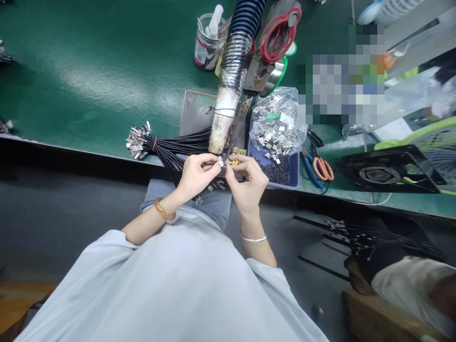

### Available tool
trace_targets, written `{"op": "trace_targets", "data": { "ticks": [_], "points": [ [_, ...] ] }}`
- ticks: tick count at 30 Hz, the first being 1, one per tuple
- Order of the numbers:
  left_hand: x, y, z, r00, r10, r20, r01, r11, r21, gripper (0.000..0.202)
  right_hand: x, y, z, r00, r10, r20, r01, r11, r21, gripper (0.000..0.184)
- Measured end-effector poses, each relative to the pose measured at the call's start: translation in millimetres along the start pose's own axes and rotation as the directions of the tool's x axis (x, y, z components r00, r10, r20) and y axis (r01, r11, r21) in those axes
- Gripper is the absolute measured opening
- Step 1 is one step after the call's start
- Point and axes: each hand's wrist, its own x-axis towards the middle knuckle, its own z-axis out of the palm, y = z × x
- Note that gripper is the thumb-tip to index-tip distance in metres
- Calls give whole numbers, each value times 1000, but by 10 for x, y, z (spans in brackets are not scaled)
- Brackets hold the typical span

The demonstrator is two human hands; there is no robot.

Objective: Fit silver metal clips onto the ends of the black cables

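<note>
Head view, cables (188, 141) leftward, connector (221, 163) angle unclear

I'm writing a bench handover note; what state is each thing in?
Left hand: pinching a small metal piece
Right hand: pinched at the same spot
Black cables: bundled by a red band
Jar: upright, lid off
Plastic bag: holding metal parts, overlapping the tray
Blue tray: holding black pieces
Hose: end wrapped, tied with string
Black fan: cannot tell if running
</note>
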Motion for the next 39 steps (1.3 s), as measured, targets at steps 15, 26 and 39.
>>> {"op": "trace_targets", "data": {
  "ticks": [15,26,39],
  "points": [
    [6,10,-13,1000,-4,13,4,1000,-5,13,15,-37,-62,988,-150,47,153,984,-87,19],
    [-9,36,-25,999,-10,31,9,1000,21,15,-31,-67,-19,1000,-31,3,31,999,-25,17],
    [-31,-8,30,996,90,-24,-90,996,-7,19,11,-116,-10,999,39,-25,-39,999,7,14]
  ]
}}
